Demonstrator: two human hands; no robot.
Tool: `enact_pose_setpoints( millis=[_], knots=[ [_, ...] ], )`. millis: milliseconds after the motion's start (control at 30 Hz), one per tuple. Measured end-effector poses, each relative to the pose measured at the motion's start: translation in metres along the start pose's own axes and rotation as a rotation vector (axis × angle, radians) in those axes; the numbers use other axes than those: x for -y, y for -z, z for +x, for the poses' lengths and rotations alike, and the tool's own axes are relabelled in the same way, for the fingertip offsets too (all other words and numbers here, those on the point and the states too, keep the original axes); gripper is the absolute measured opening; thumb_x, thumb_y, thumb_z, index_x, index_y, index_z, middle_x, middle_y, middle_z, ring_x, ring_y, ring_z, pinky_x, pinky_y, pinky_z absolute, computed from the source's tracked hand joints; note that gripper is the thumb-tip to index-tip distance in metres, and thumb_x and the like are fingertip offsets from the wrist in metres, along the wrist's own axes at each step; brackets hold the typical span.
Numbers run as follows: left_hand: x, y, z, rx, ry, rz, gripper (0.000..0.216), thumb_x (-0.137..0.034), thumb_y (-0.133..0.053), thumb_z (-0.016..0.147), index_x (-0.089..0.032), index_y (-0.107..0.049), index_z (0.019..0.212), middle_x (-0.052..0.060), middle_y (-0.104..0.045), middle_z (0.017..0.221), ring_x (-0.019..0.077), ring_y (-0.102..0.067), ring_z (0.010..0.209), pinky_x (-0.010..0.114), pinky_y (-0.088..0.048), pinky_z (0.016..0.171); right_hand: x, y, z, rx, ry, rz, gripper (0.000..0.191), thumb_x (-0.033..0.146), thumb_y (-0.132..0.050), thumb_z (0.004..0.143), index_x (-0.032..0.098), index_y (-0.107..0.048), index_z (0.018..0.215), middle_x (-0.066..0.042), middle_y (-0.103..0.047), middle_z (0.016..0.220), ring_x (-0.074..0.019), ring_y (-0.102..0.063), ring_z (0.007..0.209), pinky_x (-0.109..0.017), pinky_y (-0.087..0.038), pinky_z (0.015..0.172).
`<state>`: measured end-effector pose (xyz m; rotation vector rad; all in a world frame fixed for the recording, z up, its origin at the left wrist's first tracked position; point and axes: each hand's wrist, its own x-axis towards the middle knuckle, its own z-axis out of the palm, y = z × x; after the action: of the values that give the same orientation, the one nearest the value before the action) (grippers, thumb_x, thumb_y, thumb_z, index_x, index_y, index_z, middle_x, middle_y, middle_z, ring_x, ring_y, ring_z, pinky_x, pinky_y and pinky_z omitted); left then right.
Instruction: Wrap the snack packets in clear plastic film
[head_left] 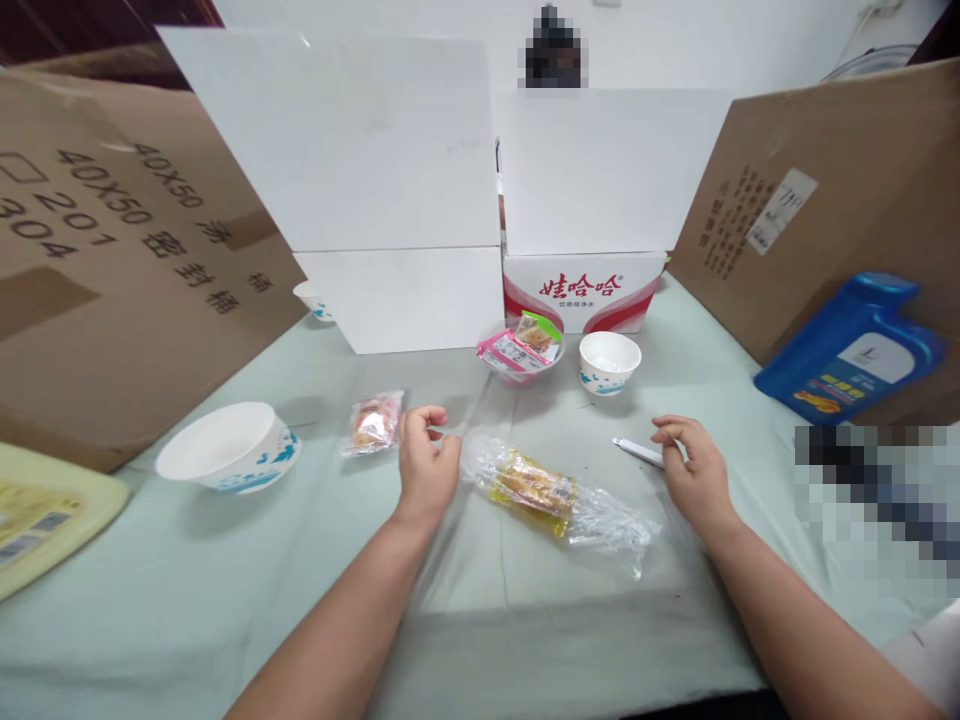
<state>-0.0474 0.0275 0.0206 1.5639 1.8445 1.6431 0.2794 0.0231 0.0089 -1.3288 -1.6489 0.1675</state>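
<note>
My left hand [426,462] rests on the pale green tablecloth with its fingers curled, pinching the end of a clear plastic bag [559,492] that holds a yellow-wrapped snack. A small pink snack packet [373,423] lies just left of that hand. My right hand [694,472] lies to the right of the bag, fingers closed around a white pen-like stick [637,452] whose tip points left.
A clear bowl of wrapped snacks [520,352] and a small paper cup [609,361] stand behind. A white-and-blue bowl [229,446] sits at left. Cardboard boxes [112,260] and white boxes [420,200] wall the table; a blue bottle [855,348] lies at right.
</note>
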Motion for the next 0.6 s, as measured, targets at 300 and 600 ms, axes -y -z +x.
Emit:
enact_pose_setpoints(
  millis=[300,600],
  knots=[
    [-0.017,0.012,-0.003,0.941,-0.511,0.246,0.035,-0.019,-0.06,0.078,-0.025,-0.063,0.112,0.007,-0.065,0.118,0.0251,-0.057,0.113,0.043,-0.04,0.102,0.032,-0.009,-0.02,0.615,0.439,-0.032,0.016,0.026,-0.051,0.091,0.022,-0.061,0.102,-0.009,-0.068,0.105,-0.0232,-0.063,0.097,-0.041,-0.05,0.086],
    [-0.024,0.013,-0.004,0.641,-0.358,0.186,0.016,-0.024,-0.048,0.089,-0.02,-0.063,0.085,0.001,-0.065,0.075,0.0153,-0.059,0.068,0.027,-0.046,0.067,0.019,-0.004,-0.01,0.103,0.282,-0.071,0.018,0.018,-0.047,0.091,0.023,-0.06,0.102,-0.01,-0.066,0.107,-0.0256,-0.06,0.104,-0.045,-0.048,0.09]
  ],
)
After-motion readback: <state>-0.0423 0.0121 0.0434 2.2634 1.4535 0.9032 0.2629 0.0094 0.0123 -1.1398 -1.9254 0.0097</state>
